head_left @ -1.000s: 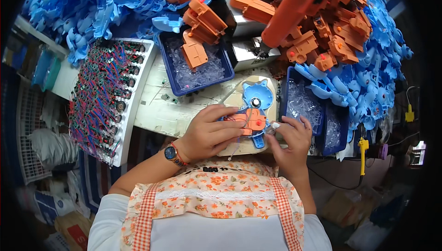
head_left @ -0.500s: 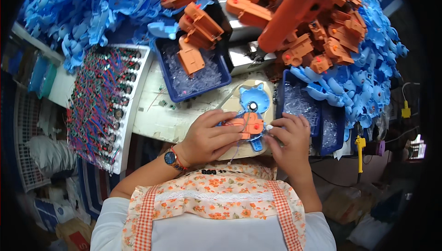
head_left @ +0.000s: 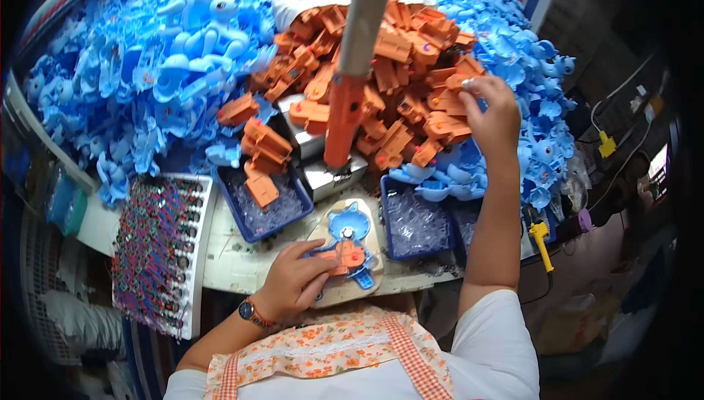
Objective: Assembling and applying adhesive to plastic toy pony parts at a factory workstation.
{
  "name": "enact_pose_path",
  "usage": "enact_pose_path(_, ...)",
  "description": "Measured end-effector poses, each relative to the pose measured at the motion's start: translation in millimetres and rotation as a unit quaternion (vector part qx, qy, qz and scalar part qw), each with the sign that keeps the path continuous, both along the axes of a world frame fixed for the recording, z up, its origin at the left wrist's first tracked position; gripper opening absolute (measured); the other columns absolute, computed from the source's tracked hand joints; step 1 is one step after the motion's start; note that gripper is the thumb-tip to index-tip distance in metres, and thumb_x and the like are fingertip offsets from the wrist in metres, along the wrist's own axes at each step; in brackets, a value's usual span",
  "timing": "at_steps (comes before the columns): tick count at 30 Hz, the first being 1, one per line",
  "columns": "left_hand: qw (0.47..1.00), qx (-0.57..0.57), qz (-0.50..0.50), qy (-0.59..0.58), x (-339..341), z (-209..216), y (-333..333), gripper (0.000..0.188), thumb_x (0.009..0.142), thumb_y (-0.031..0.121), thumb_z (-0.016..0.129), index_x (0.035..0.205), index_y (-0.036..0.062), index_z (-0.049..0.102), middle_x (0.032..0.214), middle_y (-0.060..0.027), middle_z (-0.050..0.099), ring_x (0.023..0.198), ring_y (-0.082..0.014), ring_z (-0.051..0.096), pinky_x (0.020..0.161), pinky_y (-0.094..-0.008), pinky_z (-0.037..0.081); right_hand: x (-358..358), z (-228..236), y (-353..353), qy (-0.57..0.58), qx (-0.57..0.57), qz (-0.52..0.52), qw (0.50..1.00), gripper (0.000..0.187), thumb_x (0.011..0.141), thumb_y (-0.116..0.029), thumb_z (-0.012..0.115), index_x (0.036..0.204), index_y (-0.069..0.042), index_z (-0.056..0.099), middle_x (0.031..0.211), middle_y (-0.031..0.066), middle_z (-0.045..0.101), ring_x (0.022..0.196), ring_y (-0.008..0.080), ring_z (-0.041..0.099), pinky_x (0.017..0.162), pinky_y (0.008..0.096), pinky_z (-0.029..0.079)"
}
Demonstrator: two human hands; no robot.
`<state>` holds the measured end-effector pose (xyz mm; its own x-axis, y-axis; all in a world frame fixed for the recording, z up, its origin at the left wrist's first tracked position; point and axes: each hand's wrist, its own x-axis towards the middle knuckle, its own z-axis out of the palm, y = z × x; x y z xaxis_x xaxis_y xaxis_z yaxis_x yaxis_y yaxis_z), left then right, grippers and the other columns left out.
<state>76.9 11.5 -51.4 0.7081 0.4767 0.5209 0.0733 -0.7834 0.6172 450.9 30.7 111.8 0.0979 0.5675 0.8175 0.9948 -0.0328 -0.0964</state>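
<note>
The left hand (head_left: 292,277), fingers spread, touched a seemingly light, stiff orange case (head_left: 353,255), best held edgewise; any pinch by the right hand (head_left: 496,112) was unclear.

Head-worn fisheye camera, left of a pair, looks down and forward from above the apron (head_left: 323,349), near enough to frame the tabletop (head_left: 233,272), left hand (head_left: 295,279) and right hand (head_left: 495,114) together.

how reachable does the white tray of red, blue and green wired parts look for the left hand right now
Probably yes: the left hand rests on the orange plastic case, which lies in the light blue plastic shell, but I see no barrier between that hand and the white tray.
</note>
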Motion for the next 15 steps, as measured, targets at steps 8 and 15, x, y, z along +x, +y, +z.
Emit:
enact_pose_path(8,0.999,0.022,0.023,0.017,5.8,2.0,-1.9,0.017,0.085,0.012,0.066,0.1,0.0088,0.071,0.101,-0.0081,0.073,0.112,-0.0336,0.063,0.092,-0.0463,0.047,143.5,23.8,31.6,0.023,-0.051,-0.337,0.94,0.045,0.077,-0.028,0.078,0.12,-0.017,0.066,0.106,0.0132,0.067,0.107,0.0341,0.063,0.091,0.0444,0.051)
enact_pose_path(15,0.999,0.014,0.025,0.03,9.2,6.0,-1.8,0.016,0.085,0.013,0.066,0.1,0.0092,0.071,0.096,-0.0082,0.074,0.112,-0.0335,0.063,0.093,-0.0455,0.046,219.1,6.0,42.8,0.164,0.018,-0.26,0.952,0.038,0.08,-0.019,0.062,0.117,-0.016,0.068,0.112,0.0208,0.069,0.101,0.04,0.066,0.086,0.0489,0.053)
